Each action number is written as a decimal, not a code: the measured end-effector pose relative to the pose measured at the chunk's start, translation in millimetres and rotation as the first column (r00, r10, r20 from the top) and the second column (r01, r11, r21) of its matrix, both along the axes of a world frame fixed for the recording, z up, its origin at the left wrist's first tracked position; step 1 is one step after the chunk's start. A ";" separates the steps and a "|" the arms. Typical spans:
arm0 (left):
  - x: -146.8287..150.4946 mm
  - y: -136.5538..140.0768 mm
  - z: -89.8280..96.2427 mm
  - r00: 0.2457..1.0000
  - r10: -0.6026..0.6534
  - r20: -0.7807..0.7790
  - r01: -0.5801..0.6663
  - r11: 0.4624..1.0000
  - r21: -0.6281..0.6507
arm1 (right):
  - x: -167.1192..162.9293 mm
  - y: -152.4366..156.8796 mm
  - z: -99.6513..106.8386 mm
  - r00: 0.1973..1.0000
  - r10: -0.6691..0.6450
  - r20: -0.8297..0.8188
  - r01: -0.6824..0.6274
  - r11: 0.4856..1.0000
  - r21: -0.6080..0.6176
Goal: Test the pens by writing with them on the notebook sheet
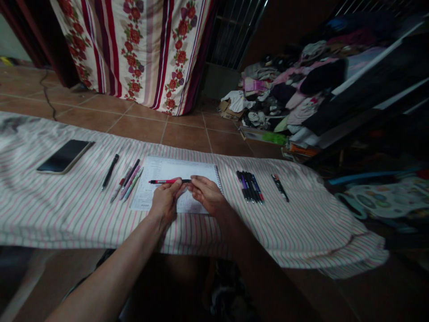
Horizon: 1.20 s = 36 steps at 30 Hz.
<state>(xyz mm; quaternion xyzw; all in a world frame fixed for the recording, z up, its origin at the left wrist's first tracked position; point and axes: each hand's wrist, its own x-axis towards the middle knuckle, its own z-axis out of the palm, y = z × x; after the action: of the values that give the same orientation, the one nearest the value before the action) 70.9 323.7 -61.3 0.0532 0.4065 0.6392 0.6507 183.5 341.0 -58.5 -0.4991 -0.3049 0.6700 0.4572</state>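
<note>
One pen (169, 181), long axis left-to-right, red barrel, black ends, left hand (166, 195) and right hand (207, 193) grips pinching it

The light is dim, the edges blurred.

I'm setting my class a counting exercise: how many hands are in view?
2. The left hand holds a red pen over the notebook; the right hand has its fingers closed at the pen's black end. No other hand shows.
</note>
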 end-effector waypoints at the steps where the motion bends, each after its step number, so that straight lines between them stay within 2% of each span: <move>1: -0.3 0.0 0.2 1.000 -0.002 0.000 0.002 1.000 -0.001 | -0.9 0.2 -0.1 1.000 -0.006 0.001 0.006 1.000 -0.013; 4: -0.3 0.0 0.3 1.000 -0.007 -0.006 0.007 1.000 -0.002 | -2.9 1.5 -1.1 0.998 -0.021 0.056 0.023 0.999 -0.038; 8: 0.1 0.3 0.6 1.000 0.006 -0.014 -0.007 1.000 -0.010 | -2.4 3.7 -0.5 0.993 -0.034 0.116 0.036 0.999 -0.013; 15: -1.3 0.5 2.6 1.000 0.027 -0.003 -0.027 0.999 -0.030 | 1.5 3.6 2.9 0.993 -0.058 0.099 0.059 0.998 -0.004; 28: -4.4 2.1 -2.5 0.999 0.035 -0.026 -0.036 0.998 -0.059 | 15.4 9.6 -12.9 0.990 -0.089 0.105 0.086 0.996 0.033; 33: -5.4 3.0 -3.1 0.998 0.046 -0.040 -0.049 0.996 -0.075 | 20.5 16.6 -21.7 0.939 -0.157 0.307 0.101 0.977 0.189; 36: -5.3 3.1 -3.3 0.998 0.053 -0.043 -0.056 0.995 -0.077 | 25.8 21.2 -29.1 0.841 -0.168 0.515 -0.005 0.948 0.318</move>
<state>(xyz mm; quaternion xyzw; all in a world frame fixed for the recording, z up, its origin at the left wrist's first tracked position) 65.5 326.8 -64.6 0.0295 0.4456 0.6390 0.6263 209.3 362.2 -87.6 -0.6014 -0.4988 0.4282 0.4541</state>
